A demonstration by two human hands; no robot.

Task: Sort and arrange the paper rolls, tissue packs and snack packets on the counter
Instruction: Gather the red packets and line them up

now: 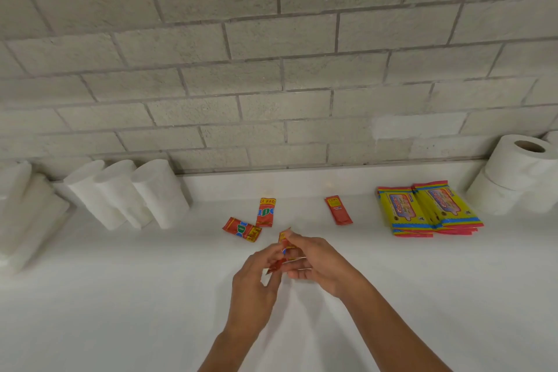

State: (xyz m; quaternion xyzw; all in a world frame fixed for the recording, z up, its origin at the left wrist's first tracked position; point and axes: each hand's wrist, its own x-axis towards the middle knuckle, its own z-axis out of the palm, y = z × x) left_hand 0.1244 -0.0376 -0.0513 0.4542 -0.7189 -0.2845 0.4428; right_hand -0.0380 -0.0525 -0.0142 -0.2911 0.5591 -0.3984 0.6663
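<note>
My left hand (256,284) and my right hand (317,263) meet over the middle of the white counter (120,296), both gripping small red snack packets (283,246), mostly hidden by my fingers. Two red packets lie flat behind them: one tilted (241,229), one upright (266,212). Further right lies a third red sachet (338,210). Yellow tissue packs (428,211) sit stacked in two piles at the right. White paper rolls (129,193) lean along the wall at the left, and toilet rolls (516,172) are stacked at the far right.
A grey block wall (271,54) rises behind the counter, with a low white ledge (302,181) at its foot. More white rolls (27,214) lie at the far left edge.
</note>
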